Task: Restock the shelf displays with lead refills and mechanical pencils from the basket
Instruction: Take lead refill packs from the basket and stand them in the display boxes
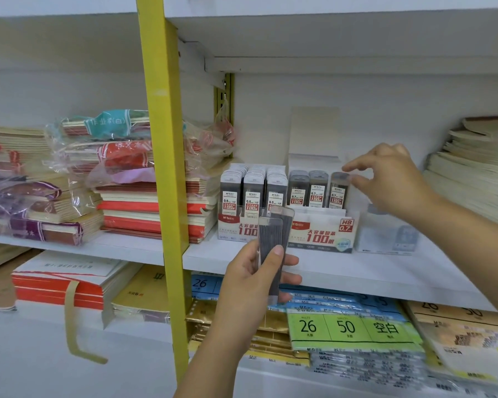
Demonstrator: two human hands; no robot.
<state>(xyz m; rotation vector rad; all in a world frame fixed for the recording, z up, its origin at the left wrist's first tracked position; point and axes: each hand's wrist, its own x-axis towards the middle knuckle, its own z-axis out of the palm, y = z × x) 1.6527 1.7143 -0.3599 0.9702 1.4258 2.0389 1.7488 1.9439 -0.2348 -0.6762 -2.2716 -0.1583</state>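
1. Left hand: the grip is wrapped round two lead refill cases. They are flat, rectangular and made of clear plastic, packed with thin dark leads. The thumb lies across the front one. The pair stands upright and slightly fanned, in front of the shelf edge.
2. Right hand: forefinger and thumb curve at the cap of the rightmost 0.7 case. The frame is blurred here, so I cannot tell whether the grip holds the case or only touches it.
3. 0.7 display box: glossy white card printed in red, standing on the smooth white shelf. Three cases stand upright in its front row.
4. 0.5 display box: just to the left, densely filled with three files of cases.
5. Yellow upright: flat painted metal. To its left are stacked soft-cover notebooks, some in crinkled clear wrap.
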